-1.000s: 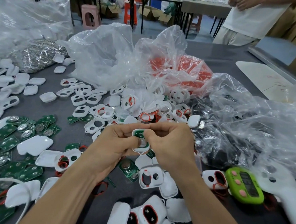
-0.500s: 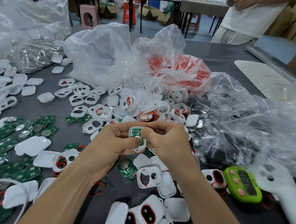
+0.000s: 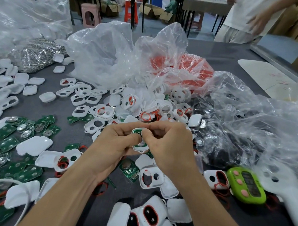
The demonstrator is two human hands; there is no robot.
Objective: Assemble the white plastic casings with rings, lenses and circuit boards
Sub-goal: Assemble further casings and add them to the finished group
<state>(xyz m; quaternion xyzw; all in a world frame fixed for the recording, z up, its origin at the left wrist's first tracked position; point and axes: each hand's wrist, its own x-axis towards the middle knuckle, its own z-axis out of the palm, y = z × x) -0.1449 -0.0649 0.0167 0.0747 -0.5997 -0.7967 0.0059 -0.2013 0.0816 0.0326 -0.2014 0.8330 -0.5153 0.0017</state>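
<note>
A small white casing (image 3: pixel 139 147) with a green circuit board inside it is held above the table's middle. My left hand (image 3: pixel 113 145) grips it from the left, the thumb on the board. From the right, my right hand (image 3: pixel 169 145) pinches it, with the thumb pressing the board. Loose white casings (image 3: pixel 80 99) with holes, some carrying red rings, lie scattered behind my hands. Green circuit boards (image 3: pixel 23 128) with silver coin cells cover the left. A part-built casing (image 3: pixel 151 177) lies just below my hands.
Clear plastic bags (image 3: pixel 103 53) are heaped at the back, one holding red rings (image 3: pixel 190 68). A green device (image 3: pixel 246 185) and a white handheld tool (image 3: pixel 285 191) lie at the right. Finished casings (image 3: pixel 148 216) sit near the front edge. A person (image 3: pixel 250 18) stands at the far right.
Both hands keep hold of the casing; my thumbs have shifted a little over the board. The person at the back has moved an arm.
</note>
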